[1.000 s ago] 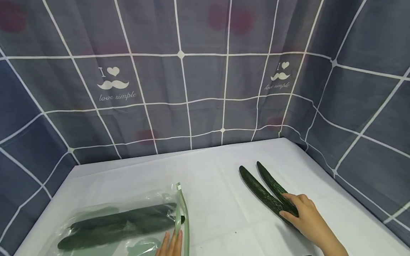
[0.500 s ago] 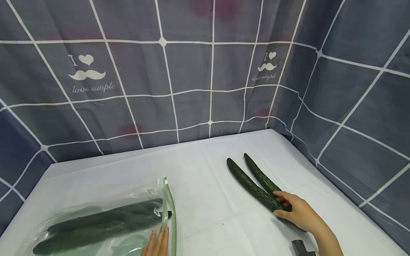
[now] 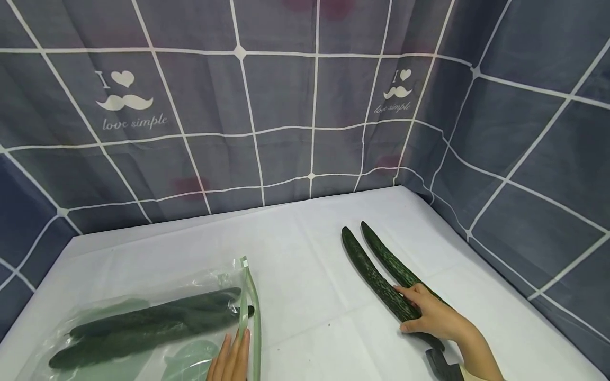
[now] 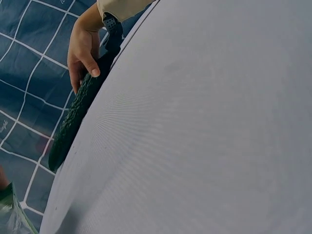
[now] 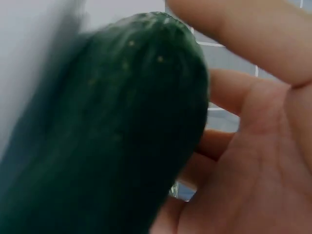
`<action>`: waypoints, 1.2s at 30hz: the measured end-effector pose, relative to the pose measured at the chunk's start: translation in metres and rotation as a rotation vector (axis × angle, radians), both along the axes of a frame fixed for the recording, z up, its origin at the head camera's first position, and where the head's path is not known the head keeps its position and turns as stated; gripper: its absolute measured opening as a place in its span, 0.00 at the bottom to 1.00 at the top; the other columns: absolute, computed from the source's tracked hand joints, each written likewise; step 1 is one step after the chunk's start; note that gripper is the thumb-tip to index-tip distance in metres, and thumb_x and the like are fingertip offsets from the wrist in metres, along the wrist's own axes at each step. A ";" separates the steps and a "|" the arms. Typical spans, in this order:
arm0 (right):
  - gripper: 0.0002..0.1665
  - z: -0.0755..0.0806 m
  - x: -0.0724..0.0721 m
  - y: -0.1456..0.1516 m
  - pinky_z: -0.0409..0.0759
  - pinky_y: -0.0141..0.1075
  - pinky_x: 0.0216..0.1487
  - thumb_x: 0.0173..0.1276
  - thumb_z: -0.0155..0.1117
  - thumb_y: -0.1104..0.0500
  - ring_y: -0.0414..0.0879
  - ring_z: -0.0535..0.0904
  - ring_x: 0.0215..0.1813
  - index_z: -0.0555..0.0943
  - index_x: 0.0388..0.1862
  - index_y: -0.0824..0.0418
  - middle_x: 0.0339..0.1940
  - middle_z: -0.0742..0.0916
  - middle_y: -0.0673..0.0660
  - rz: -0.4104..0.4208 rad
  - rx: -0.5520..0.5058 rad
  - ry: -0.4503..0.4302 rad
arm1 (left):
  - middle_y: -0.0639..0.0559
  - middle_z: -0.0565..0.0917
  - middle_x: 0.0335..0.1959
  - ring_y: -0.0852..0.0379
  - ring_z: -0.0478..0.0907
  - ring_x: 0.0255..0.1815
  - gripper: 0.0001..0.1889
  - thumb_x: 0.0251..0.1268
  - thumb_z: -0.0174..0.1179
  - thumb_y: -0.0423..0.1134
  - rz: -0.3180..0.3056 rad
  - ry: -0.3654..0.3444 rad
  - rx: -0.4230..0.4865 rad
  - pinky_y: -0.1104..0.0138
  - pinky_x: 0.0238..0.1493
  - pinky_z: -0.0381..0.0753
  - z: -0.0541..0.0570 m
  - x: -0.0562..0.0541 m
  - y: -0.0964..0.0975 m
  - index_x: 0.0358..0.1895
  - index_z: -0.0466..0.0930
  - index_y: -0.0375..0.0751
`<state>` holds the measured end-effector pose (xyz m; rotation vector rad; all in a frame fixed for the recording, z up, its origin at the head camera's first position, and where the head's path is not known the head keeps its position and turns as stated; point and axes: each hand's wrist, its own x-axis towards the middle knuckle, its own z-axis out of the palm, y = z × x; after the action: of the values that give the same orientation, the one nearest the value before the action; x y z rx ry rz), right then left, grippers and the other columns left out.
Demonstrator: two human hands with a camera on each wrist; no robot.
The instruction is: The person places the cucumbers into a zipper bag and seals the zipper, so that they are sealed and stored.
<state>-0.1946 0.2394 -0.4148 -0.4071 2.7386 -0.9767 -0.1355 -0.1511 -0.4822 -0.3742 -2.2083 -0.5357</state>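
My right hand (image 3: pixel 431 315) holds the left one of two dark green cucumbers near its closer end, thumb on one side and fingers on the other. This cucumber (image 3: pixel 371 272) points away from me to the upper left; in the right wrist view its rounded end (image 5: pixel 151 63) lies beside the palm. The other cucumber (image 3: pixel 393 259) lies just to its right, partly behind my hand. At the lower left, my left hand (image 3: pixel 232 357) rests with straight fingers at the green-edged mouth of a clear zip bag (image 3: pixel 195 357); its thumb is hidden. Inside the bag lie dark green cucumbers (image 3: pixel 157 328).
A white cloth (image 3: pixel 305 296) covers the table. Grey-blue curtains with white grid lines (image 3: pixel 281 159) stand at its back and sides. A dark wrist strap (image 3: pixel 443 365) and a pale sleeve show at my right wrist.
My right hand has shifted from over the right cucumber to the left one and gripped it, and its near end has come away from the other. The head view has turned rightward.
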 end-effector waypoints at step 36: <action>0.30 -0.007 -0.005 -0.040 0.71 0.24 0.44 0.51 0.68 0.63 0.29 0.72 0.46 0.76 0.56 0.59 0.46 0.82 0.47 0.132 -0.349 0.252 | 0.38 0.71 0.61 0.52 0.52 0.70 0.47 0.34 0.59 0.36 -0.080 -0.205 -0.016 0.45 0.45 0.63 0.031 0.017 0.001 0.68 0.56 0.36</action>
<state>-0.1994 0.1993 -0.4219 -0.8082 2.7046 -1.4586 -0.1190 -0.1505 -0.4517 -0.4337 -2.4042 -0.6233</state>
